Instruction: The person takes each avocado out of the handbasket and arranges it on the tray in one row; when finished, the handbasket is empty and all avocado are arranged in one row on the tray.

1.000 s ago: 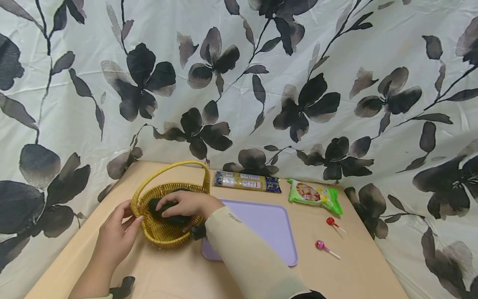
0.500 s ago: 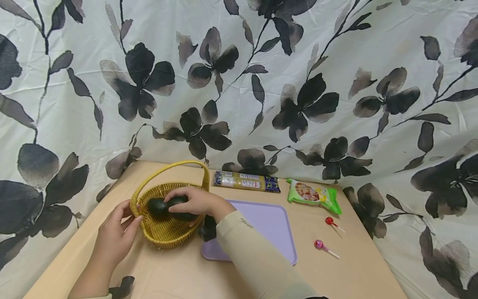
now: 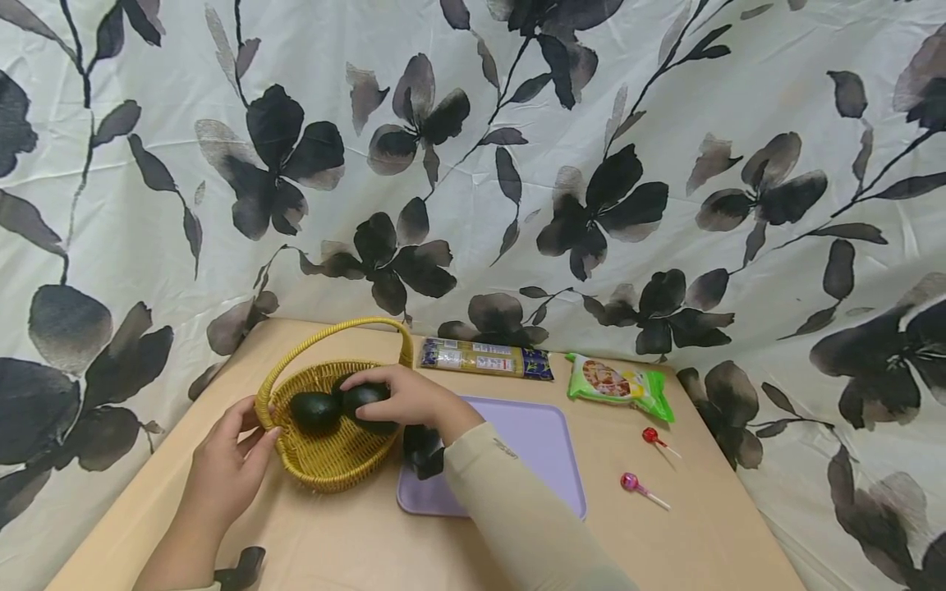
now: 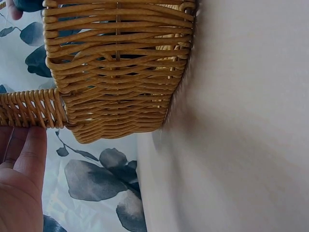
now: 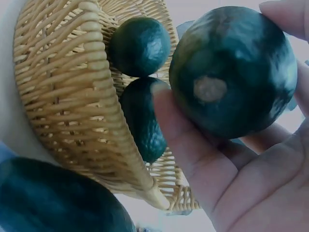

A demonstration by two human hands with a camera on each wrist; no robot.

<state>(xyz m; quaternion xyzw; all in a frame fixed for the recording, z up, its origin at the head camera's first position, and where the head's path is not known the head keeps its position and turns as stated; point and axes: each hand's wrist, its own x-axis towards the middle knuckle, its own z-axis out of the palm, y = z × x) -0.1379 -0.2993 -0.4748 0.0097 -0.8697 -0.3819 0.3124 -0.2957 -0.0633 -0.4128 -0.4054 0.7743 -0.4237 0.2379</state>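
Observation:
My right hand [image 3: 414,402] grips a dark green avocado [image 5: 236,72] at the right side of the yellow wicker basket [image 3: 325,472], fingers and thumb curled round it. Two more avocados, a rounder one [image 5: 141,47] and one beside it [image 5: 145,121], lie inside the basket. My left hand [image 3: 232,451] pinches the base of the basket's arched handle [image 3: 277,382] on the left side. At the lower left of the right wrist view, outside the basket, shows another dark green rounded thing [image 5: 58,198], like an avocado, partly cut off.
A lilac tray [image 3: 517,443] lies right of the basket, under my right forearm. Behind it are a long blue-ended pack [image 3: 486,359] and a green snack bag [image 3: 619,387]. A red lollipop [image 3: 650,435] and a pink lollipop [image 3: 630,482] lie at the right. A floral cloth [image 3: 473,205] hangs behind.
My right hand has drawn back from deep in the basket to its right side, lifting the avocado it grips. The other avocados now show. The left hand stays at the handle.

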